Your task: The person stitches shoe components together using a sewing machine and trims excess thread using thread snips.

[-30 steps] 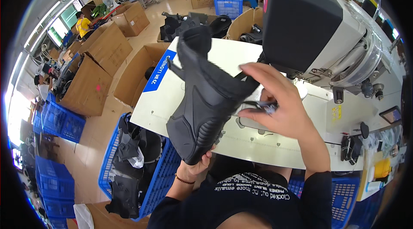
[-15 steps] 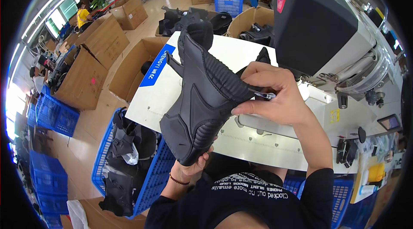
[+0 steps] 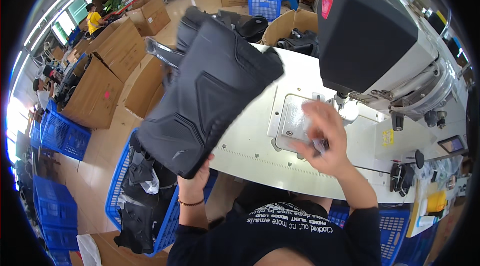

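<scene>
Evidently held clear of the table (image 3: 250, 136)

A black-fronted machine (image 3: 367, 31) stood far right, a blue crate (image 3: 170, 228) near left. Over the table's left edge hung the black boot-shaped piece (image 3: 200, 91), gripped at its near end by the left hand (image 3: 197, 178), probably so its broad side lay free. The right hand (image 3: 327, 141), loosely curled, held a small blurred tool (image 3: 320, 145).

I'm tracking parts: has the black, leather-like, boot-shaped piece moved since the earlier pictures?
Yes: the boot-shaped piece has moved left, farther from the boxy black machine head.
</scene>
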`<state>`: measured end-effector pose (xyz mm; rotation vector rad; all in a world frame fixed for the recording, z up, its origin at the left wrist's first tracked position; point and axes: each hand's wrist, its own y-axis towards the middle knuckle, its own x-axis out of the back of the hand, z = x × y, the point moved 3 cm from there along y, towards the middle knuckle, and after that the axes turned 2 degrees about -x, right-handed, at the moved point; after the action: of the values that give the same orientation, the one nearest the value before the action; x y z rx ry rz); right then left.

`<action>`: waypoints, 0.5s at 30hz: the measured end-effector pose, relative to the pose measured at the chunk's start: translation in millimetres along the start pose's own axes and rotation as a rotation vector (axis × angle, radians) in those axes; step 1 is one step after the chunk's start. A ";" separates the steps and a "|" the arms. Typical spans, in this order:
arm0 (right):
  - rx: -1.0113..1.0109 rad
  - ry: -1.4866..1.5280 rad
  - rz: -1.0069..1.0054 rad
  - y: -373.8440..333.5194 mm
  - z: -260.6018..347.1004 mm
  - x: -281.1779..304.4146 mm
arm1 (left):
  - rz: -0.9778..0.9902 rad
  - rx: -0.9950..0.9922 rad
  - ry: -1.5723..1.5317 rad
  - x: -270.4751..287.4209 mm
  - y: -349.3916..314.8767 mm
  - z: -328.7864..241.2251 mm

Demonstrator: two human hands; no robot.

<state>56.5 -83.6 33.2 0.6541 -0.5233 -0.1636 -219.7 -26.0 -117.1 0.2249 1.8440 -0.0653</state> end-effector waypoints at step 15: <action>-0.625 -0.065 -0.146 -137.5 -61.4 24.2 | 0.696 -0.485 2.174 -136.4 257.6 153.4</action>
<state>111.0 -166.1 -82.9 0.0751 -0.4538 -0.4655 10.0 185.3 -11.6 0.7328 3.5483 1.7120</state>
